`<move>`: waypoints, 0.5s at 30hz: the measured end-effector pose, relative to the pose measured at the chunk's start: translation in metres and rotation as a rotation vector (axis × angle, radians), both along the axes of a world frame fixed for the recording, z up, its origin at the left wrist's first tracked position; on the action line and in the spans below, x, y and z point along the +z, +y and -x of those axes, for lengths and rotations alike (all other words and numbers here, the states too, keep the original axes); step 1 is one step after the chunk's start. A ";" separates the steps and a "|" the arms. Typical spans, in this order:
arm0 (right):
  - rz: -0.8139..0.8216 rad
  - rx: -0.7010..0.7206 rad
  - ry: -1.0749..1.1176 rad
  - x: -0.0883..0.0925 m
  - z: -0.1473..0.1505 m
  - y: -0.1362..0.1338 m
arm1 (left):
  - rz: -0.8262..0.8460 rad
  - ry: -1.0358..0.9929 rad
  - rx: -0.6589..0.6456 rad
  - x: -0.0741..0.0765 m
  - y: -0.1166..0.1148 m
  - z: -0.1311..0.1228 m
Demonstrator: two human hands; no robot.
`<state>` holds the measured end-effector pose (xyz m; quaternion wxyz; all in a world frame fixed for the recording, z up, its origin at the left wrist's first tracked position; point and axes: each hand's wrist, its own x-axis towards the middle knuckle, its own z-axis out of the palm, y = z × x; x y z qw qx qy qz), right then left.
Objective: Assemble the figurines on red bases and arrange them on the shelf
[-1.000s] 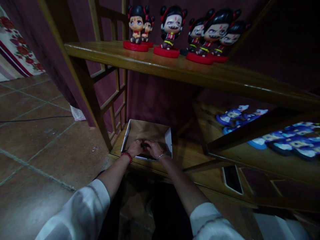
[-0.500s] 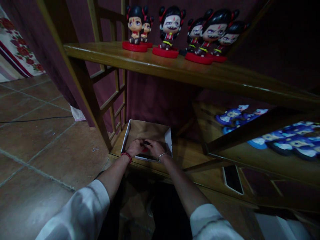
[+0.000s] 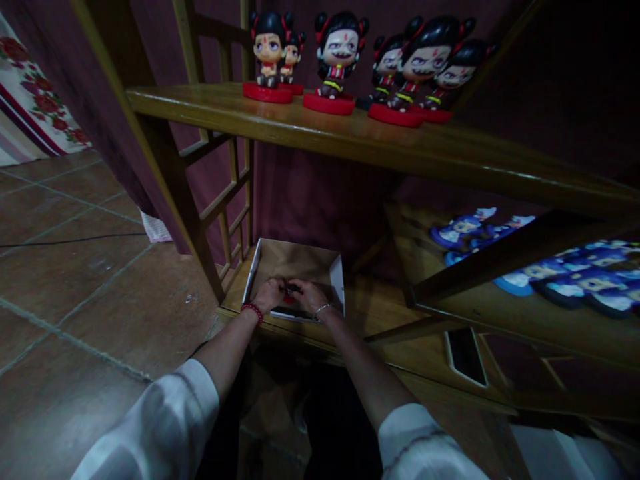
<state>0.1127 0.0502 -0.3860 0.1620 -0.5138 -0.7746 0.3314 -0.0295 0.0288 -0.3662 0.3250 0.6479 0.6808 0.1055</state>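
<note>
A shallow cardboard box (image 3: 300,257), white outside and brown inside, stands on the low wooden shelf. Over its front half, my left hand (image 3: 271,294) and my right hand (image 3: 307,296) meet with fingers bent. Between the fingertips is a small black and red figurine (image 3: 289,295), like those on the shelf above, mostly covered by my hands. Both hands appear closed on it. A red bead bracelet circles my left wrist and a silver bangle my right.
Several figurines (image 3: 337,60) on red bases stand on the upper wooden shelf (image 3: 310,127) above my hands. Several blue and white figurines (image 3: 545,270) lie on a shelf to the right. A phone or tablet with a dark screen (image 3: 466,357) rests on the lower ledge.
My hands stay at the same spot in the box. The fingers have shifted slightly and a little more red shows between them.
</note>
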 end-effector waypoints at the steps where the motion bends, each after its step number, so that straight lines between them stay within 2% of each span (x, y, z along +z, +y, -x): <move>1: 0.000 -0.002 -0.009 0.001 0.000 0.000 | -0.003 0.004 0.018 -0.001 0.000 0.000; 8: -0.041 -0.087 -0.086 0.008 -0.002 -0.004 | 0.022 -0.033 0.092 -0.004 0.002 -0.001; 15: -0.025 -0.191 -0.105 0.009 -0.005 -0.006 | 0.073 -0.228 0.186 -0.018 0.006 -0.005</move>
